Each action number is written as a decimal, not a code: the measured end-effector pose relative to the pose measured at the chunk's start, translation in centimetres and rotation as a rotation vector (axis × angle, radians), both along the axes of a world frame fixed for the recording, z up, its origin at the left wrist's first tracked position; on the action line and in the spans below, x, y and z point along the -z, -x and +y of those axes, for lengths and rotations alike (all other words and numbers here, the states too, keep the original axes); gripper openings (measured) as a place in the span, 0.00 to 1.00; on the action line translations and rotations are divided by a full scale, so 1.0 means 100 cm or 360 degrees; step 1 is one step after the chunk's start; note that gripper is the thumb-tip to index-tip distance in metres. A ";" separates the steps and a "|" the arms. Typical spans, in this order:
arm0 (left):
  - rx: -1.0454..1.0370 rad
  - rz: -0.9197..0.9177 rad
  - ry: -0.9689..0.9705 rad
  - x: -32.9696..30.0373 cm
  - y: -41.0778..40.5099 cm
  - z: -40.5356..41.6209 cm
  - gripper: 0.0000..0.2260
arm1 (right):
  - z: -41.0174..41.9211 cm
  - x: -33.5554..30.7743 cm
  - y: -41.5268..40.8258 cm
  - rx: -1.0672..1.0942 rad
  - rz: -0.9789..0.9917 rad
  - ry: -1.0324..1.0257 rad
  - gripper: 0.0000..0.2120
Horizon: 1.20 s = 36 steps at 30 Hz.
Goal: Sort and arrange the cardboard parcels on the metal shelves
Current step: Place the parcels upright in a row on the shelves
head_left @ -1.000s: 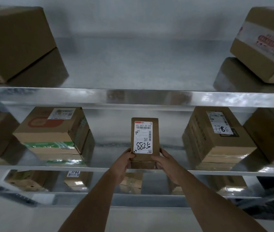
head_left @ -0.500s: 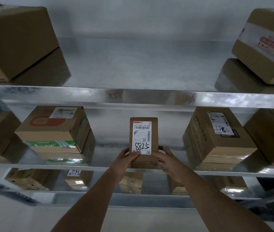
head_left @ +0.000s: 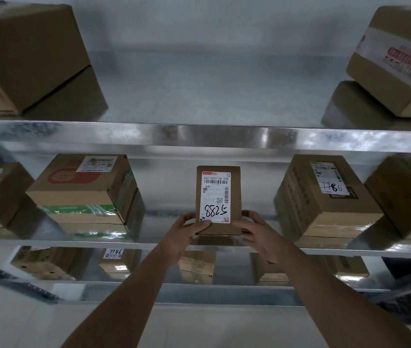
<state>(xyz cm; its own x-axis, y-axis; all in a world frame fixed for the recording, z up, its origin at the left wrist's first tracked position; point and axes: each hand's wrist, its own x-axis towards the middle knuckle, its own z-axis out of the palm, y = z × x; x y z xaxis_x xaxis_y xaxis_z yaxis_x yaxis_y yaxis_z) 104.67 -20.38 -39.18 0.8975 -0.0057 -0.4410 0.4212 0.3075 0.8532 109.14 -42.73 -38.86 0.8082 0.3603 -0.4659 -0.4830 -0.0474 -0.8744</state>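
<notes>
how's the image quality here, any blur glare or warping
Head view: dim, bluish light; the small parcel held by the left hand and right hand is sharp, its 8825 legible; the corner boxes smear with blur; the shelf edge shows glare and bows from wide-angle distortion.

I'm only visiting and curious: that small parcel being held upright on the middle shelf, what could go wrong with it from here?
The small parcel stands tall and narrow near the middle shelf front edge; once the left hand and right hand let go, it might tip forward and fall. Pushed sideways, it could bump the parcel marked 7786.
</notes>
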 end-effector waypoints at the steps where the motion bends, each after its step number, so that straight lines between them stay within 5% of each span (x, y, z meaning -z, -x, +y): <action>1: 0.0003 -0.0001 -0.0003 -0.001 0.001 0.000 0.30 | 0.001 -0.001 0.001 -0.0003 -0.0001 0.0002 0.35; 8: 0.0027 -0.0021 -0.0036 0.001 0.000 0.005 0.28 | 0.003 -0.009 0.008 0.0158 -0.0002 -0.0009 0.23; 14: 0.0057 -0.0136 -0.0383 0.004 -0.008 0.007 0.18 | 0.002 -0.010 0.011 0.0171 -0.0075 -0.0004 0.49; 19: 0.0084 -0.0227 -0.0565 -0.004 -0.012 0.001 0.29 | 0.007 -0.015 0.011 0.0139 -0.0154 0.0103 0.31; 24: 0.0155 -0.0131 -0.0765 -0.024 -0.013 -0.017 0.18 | 0.010 -0.016 0.008 0.0242 -0.0204 0.0166 0.19; 36: -0.0006 -0.0080 -0.0076 -0.030 -0.011 -0.013 0.12 | 0.012 -0.023 0.009 0.0395 -0.0179 0.0080 0.08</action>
<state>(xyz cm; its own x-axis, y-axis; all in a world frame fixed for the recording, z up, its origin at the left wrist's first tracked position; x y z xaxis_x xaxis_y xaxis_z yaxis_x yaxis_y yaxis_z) 105.73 -21.69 -36.16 0.9186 0.0180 -0.3948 0.3761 0.2674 0.8872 108.26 -41.48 -36.54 0.9165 0.1236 -0.3805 -0.3851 0.0151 -0.9227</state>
